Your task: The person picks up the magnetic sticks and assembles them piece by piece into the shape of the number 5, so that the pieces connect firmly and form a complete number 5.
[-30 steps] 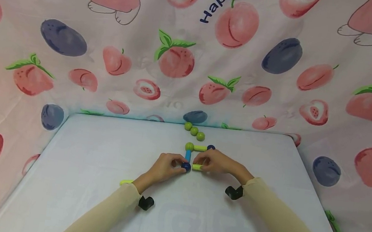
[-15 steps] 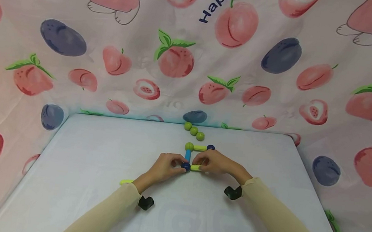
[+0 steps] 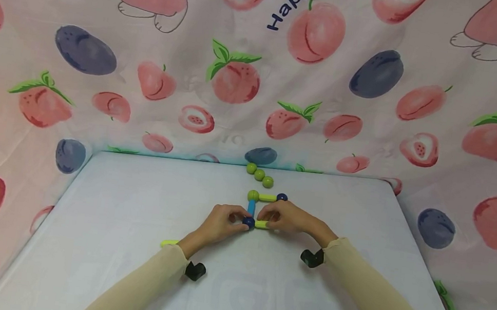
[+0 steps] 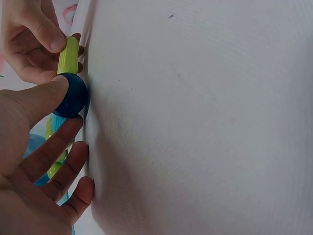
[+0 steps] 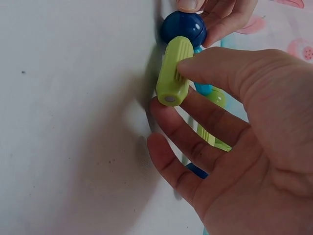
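A toy frame of rods and balls lies on the white table (image 3: 126, 243). My left hand (image 3: 221, 222) pinches a dark blue ball (image 3: 248, 222) (image 4: 71, 95) (image 5: 183, 27) at the frame's near corner. My right hand (image 3: 285, 217) pinches a yellow-green rod (image 3: 261, 224) (image 5: 173, 71) (image 4: 67, 55) whose end meets that ball. A blue rod (image 3: 251, 207) runs from the ball up to a green ball (image 3: 253, 195). From there another yellow-green rod (image 3: 267, 197) reaches a second dark blue ball (image 3: 282, 197).
Three green balls (image 3: 259, 175) lie in a row near the table's far edge. A loose yellow-green rod (image 3: 169, 243) lies by my left forearm. A fruit-print cloth (image 3: 240, 71) hangs behind and at both sides of the table.
My right hand has brought the yellow-green rod a little left until its end meets the dark blue ball. My left hand has stayed on the ball.
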Demonstrator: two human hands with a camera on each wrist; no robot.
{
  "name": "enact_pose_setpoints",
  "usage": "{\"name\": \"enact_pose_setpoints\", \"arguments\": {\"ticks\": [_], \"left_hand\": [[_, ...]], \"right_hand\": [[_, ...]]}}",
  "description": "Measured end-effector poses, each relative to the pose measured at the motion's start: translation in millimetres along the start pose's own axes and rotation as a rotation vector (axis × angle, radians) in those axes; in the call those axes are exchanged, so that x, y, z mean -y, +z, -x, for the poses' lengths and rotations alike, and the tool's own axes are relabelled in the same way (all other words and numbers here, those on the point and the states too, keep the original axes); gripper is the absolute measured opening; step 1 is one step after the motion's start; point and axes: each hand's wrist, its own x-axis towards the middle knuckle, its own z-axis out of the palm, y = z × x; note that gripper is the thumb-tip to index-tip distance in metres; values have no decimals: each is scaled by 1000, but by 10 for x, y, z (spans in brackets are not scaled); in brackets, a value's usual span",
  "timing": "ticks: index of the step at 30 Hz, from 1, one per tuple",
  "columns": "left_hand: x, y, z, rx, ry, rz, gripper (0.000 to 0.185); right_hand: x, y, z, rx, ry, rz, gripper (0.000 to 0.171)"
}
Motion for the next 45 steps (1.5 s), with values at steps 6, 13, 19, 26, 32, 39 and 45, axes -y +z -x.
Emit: {"name": "enact_pose_setpoints", "arguments": {"ticks": [6, 13, 19, 26, 32, 39, 45], "left_hand": [[-14, 4, -1, 3, -16, -7, 26], [-15, 1, 5, 7, -26, -3, 26], [-19, -15, 22, -2, -27, -3, 26], [-13, -16, 23, -7, -13, -6, 27], [3, 4, 9, 3, -11, -1, 26], [-8, 0, 11, 8, -15, 4, 27], [-18, -12, 12, 3, -10, 2, 27]], "right_hand": [[15, -52, 96, -11, 29, 1, 28], [2, -185, 308, -34, 61, 15, 34], [-47, -264, 501, -67, 52, 43, 38], [-95, -316, 622, -123, 62, 72, 38], [-137, -338, 569, -202, 39, 83, 39], [-163, -379, 332, -299, 12, 81, 38], [-177, -471, 71, -332, 1, 114, 38]]}}
